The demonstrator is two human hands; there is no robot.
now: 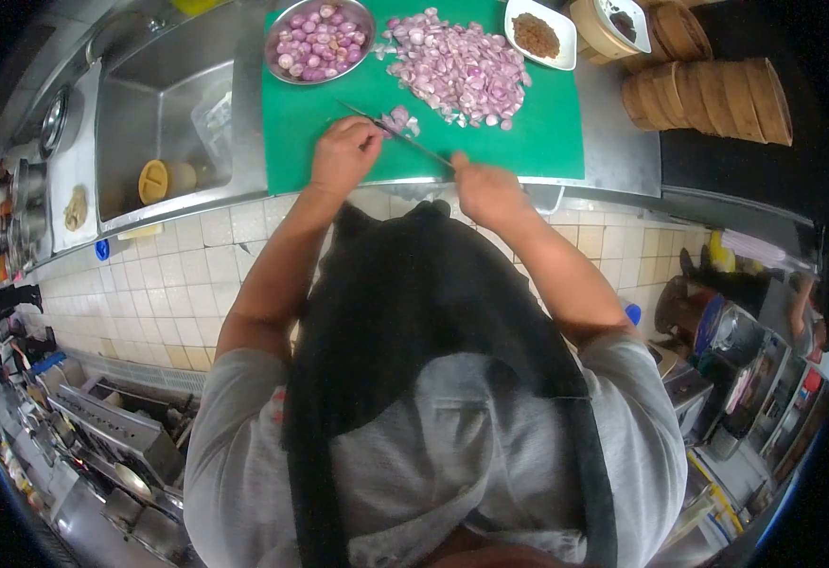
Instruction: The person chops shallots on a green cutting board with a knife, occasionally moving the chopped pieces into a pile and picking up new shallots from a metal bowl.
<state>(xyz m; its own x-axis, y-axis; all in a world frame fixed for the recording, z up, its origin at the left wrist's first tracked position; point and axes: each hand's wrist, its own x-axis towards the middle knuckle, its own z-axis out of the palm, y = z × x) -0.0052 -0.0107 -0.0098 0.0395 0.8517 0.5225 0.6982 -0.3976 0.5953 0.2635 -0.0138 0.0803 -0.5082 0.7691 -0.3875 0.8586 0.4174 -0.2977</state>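
Observation:
My right hand (490, 192) is closed round the handle of a knife (426, 151), its blade slanting up and left over the green cutting board (315, 104). Close to the blade, my left hand (346, 151) has its fingers curled together; whatever may be in them is hidden. A few shallot slices (398, 120) lie just beyond the blade. Farther back on the board spreads a large heap of sliced shallots (462, 71). To its left stands a metal bowl (271, 59) of whole peeled shallots (318, 43).
A white dish (566, 55) of brown crumbly food sits at the board's back right corner. Bamboo steamers (708, 99) are stacked to the right. On the left is a steel sink (164, 104) with a yellow-lidded container (154, 182). Another person (802, 317) is at far right.

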